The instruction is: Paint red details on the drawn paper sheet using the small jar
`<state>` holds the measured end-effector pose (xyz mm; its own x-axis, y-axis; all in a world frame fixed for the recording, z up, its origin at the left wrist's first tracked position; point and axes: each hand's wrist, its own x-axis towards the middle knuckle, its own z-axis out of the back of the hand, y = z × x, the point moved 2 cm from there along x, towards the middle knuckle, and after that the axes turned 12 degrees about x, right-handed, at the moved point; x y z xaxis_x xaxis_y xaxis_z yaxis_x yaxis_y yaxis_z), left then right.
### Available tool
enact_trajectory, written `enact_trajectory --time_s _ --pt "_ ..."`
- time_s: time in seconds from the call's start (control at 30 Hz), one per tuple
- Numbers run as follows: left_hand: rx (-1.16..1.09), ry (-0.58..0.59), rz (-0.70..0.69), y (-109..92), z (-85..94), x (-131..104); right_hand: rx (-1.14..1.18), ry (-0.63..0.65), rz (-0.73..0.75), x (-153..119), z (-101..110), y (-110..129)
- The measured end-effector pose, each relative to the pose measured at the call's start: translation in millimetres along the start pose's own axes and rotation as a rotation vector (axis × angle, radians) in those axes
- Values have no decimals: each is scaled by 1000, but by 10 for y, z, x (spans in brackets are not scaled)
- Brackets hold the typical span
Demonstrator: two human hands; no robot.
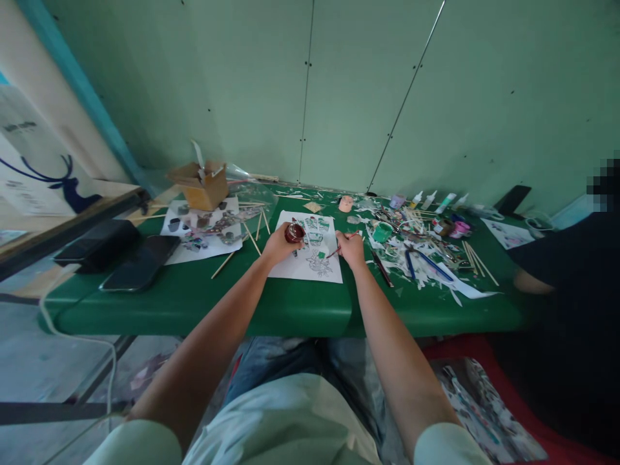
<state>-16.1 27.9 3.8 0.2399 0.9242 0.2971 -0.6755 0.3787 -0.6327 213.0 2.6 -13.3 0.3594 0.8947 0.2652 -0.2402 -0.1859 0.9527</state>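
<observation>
My left hand (281, 245) is closed around a small jar of dark red-brown paint (294, 233), held over the left part of a white sheet (295, 270). Line drawings on that sheet are partly coloured green. In my right hand (351, 248) is a thin paintbrush (334, 254), gripped between the fingers, its tip pointing left at the lower drawing (320, 263). I cannot tell whether the tip touches the paper. An open tub of green paint (382, 232) stands to the right of my right hand. Below it lies a dark pen-like tool (382, 268).
Blue-handled pliers (433, 263) lie among paper scraps (416, 271) at right. Thin wooden sticks (477, 263) are scattered on both sides. A cardboard box (201, 186), a second sheet (206, 226) and a phone (140, 263) lie left. A person in dark clothing (571, 278) sits right.
</observation>
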Motion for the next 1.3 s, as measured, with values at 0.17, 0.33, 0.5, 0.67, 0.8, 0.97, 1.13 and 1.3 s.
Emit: enact_trajectory --time_s 0.17,0.33,0.5,0.67,0.8,0.97,1.13,1.3 --pt "7 3 14 -2 0 -4 44 1 -16 -14 3 24" --pt "-1 -4 -1 6 -6 -2 14 1 -10 -13 0 31" --pt "9 -4 -2 -7 7 -10 30 -5 -11 4 1 -1" --pt "12 4 -2 -17 15 -10 -7 -2 0 1 2 -7" --pt "11 7 10 -17 13 -5 32 -9 -5 1 3 -5" --pt "5 6 6 -7 5 2 -20 2 3 0 -4 6" --pt "8 1 -5 -4 6 -3 31 -9 -6 -18 7 37" --pt "15 8 12 -20 11 -8 -2 4 -17 -19 1 40"
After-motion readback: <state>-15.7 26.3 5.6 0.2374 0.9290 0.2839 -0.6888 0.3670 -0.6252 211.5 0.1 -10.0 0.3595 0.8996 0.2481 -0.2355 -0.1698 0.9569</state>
